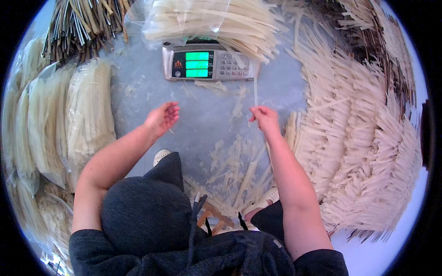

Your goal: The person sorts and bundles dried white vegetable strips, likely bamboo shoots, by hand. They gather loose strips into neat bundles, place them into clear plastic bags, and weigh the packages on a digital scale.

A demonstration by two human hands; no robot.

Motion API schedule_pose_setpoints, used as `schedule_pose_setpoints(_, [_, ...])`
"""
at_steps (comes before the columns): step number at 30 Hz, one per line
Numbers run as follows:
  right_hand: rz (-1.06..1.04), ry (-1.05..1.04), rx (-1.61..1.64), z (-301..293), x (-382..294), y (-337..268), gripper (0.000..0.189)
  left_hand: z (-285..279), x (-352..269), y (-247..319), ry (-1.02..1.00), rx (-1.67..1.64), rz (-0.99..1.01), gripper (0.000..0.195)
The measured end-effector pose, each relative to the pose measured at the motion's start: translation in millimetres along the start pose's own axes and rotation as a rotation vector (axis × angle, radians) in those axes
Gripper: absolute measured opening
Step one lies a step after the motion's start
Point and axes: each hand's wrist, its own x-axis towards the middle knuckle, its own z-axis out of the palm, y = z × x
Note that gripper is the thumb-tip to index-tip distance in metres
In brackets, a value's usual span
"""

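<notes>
My right hand point(265, 119) pinches one thin pale strip point(255, 90) between thumb and fingertips; its upper end reaches the right edge of the digital scale point(169, 63). To the left, my left hand point(162, 119) hovers above the grey floor, fingers loosely curled and apart, with nothing in it. Beyond both hands the scale shows three lit green readouts and a keypad. A transparent plastic bag point(193, 17) full of long, flat, pale dried strips lies across the scale, hiding its pan. Loose strip ends point(264, 48) stick out of the bag on the right and overhang the keypad.
Filled bags of strips point(90, 107) line the left side. Dark thin sticks point(83, 27) stand bundled at the upper left. A large heap of loose strips point(345, 138) rises on the right. Broken strips point(238, 165) litter the floor point(203, 120) between my feet.
</notes>
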Motion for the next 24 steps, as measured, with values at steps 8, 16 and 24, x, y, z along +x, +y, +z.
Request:
schedule_pose_setpoints(8, [-0.126,0.215,-0.688,-27.4,-66.4,93.9,0.032,16.6,-6.8,5.3,-0.012,0.205,0.04,0.025])
schedule_pose_setpoints(16, [-0.634,0.34,-0.299,-28.0,44.3,-133.7,0.024,72.9,-23.1,29.8,-0.214,0.854,0.421,0.024])
schedule_pose_setpoints(24, [-1.365,0.544,-0.882,-8.5,149.7,-253.4,0.037,138.4,-53.8,78.6,-0.279,1.446,1.368,0.023])
